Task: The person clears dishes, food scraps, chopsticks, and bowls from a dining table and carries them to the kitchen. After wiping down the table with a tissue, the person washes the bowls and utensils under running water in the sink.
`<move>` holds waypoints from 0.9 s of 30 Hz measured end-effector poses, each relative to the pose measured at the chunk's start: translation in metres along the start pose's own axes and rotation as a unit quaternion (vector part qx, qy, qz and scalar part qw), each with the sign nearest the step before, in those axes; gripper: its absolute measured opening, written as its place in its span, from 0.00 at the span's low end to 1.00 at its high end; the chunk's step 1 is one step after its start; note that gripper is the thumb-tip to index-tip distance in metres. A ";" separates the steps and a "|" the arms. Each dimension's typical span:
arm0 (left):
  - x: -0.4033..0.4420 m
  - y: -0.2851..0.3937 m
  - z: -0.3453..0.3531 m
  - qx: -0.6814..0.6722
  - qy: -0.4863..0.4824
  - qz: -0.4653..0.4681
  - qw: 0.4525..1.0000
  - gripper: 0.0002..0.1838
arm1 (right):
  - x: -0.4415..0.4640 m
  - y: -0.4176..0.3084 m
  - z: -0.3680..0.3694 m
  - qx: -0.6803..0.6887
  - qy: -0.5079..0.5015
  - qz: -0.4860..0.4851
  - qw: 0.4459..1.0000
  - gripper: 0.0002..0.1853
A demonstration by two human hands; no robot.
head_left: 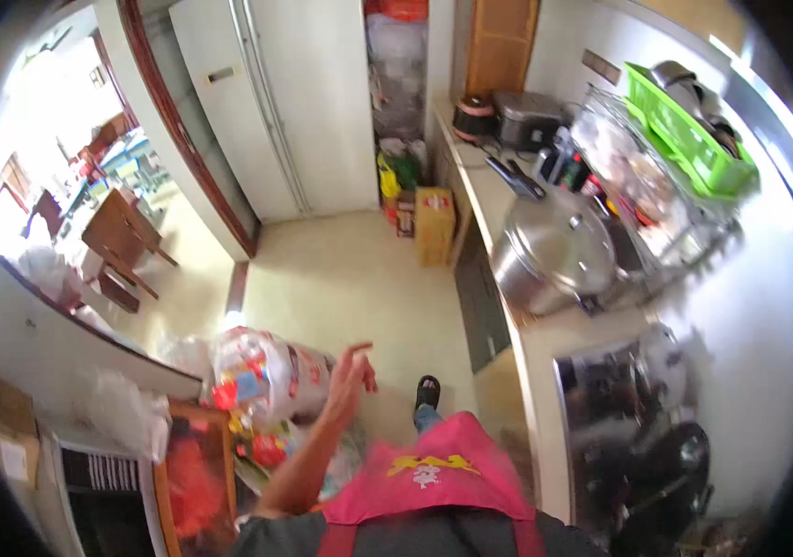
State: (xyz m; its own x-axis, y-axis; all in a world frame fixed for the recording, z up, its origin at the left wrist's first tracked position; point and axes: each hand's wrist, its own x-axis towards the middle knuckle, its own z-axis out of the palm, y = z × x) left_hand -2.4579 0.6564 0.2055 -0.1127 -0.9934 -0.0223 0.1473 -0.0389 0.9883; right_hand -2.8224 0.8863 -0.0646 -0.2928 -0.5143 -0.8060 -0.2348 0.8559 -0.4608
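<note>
The bulging white translucent plastic bag with red printing [271, 367] sits low on the left, seemingly on the pale floor [322, 255], close against the end of a low white wall; that spot probably leaves the middle of the floor free for walking. The left hand [350, 376] is raised in front of the bag's right edge, its fingers loosely spread and partly bent, with nothing between them; it appears to be apart from the bag, though the overhead angle makes the gap hard to judge. Held out ahead of the pink apron with a yellow design [484, 464], it may serve balance, since one foot in a black sandal [427, 392] shows forward. The right hand is out of sight, so I cannot tell how it is held. Along the right runs the long pale-topped table [537, 357], where a large lidded silver metal pot [545, 265] stands near the black stove [591, 395], presumably to be handy for cooking. Behind the pot, a bright green plastic basket [661, 130] holding metal ware rests on a wire rack [726, 223], likely raised so that its contents can drain and the tabletop is spared.
</note>
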 end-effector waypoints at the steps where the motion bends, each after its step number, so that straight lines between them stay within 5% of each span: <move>1: 0.018 -0.024 -0.017 -0.028 0.030 -0.019 0.999 0.22 | 0.025 -0.027 -0.001 -0.006 -0.005 0.003 1.000 0.16; 7: 0.099 -0.109 -0.144 0.013 0.303 -0.150 0.941 0.15 | 0.170 -0.230 -0.005 -0.128 -0.068 0.009 0.989 0.15; 11: 0.148 -0.075 -0.209 0.055 0.412 -0.056 0.908 0.15 | 0.253 -0.419 -0.008 -0.204 -0.098 -0.047 0.973 0.15; 16: 0.215 -0.071 -0.259 0.035 0.558 -0.077 0.825 0.17 | 0.347 -0.665 0.040 -0.018 -0.035 -0.127 0.991 0.15; 19: 0.273 -0.097 -0.297 0.159 0.543 -0.150 0.811 0.20 | 0.384 -0.768 0.089 0.050 -0.029 -0.190 0.980 0.17; 22: 0.345 -0.102 -0.368 0.225 0.520 -0.081 0.820 0.21 | 0.457 -0.812 0.141 -0.027 0.035 -0.200 0.979 0.18; 27: 0.444 0.037 -0.478 0.177 0.511 -0.092 0.836 0.20 | 0.418 -0.871 0.234 -0.268 -0.088 -0.138 0.949 0.19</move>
State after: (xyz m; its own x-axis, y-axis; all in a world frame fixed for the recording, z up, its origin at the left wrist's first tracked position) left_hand -2.0333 0.1620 0.1598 0.8237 -0.5547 -0.1176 -0.1008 -0.3473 0.9323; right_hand -2.5232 -0.0616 -0.0866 -0.0041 -0.6576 -0.7533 -0.7324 0.5149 -0.4455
